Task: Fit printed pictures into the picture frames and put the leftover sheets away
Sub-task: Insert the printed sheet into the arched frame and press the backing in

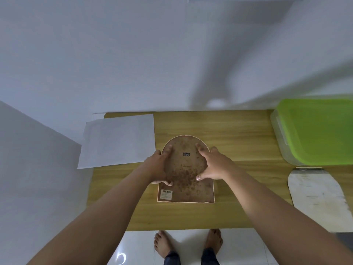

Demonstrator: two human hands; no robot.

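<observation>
An arch-topped picture frame (186, 180) lies face down in the middle of the wooden table (238, 142). Its brown, stained backing board shows a small metal hanger and a barcode label at the lower left. My left hand (159, 168) presses on the board's left side, fingers spread, thumb near the lower left. My right hand (214, 165) presses on the right side the same way. A stack of white sheets (118, 140) lies at the table's left, overhanging the edge. A second arch-shaped white piece (317, 197) lies at the right edge.
A clear plastic box with a green lid (315, 131) stands at the table's back right corner. A white wall runs behind the table. My bare feet stand on the white tiled floor below the front edge.
</observation>
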